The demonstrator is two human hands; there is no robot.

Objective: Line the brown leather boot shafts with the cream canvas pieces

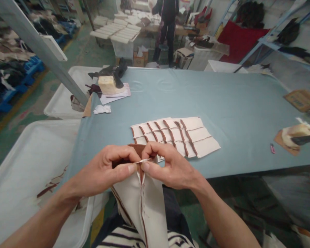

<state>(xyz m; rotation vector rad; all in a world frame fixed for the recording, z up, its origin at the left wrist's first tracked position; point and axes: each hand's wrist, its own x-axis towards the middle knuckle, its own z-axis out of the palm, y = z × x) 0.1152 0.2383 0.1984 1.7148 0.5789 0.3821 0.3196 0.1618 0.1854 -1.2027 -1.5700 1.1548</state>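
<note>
A cream sewn fabric piece [153,203] with brown edging hangs from both hands over my lap, its seam running down the middle. My left hand [105,168] pinches the top of that seam between thumb and forefinger. Close against it, my right hand [167,165] pinches the other side of the same seam top. Brown material shows in the small gap between the two thumbs and behind the fingers. Just beyond my hands, a row of overlapping cream pieces with brown edges [175,134] lies on the blue-grey table [222,103].
A yellowish block [110,85] rests on papers at the table's left end, near crumpled white paper [102,109]. White bins [33,144] stand to the left. At right lie a small pink item [272,148] and a cardboard piece [301,100]. A person [166,31] stands beyond the table.
</note>
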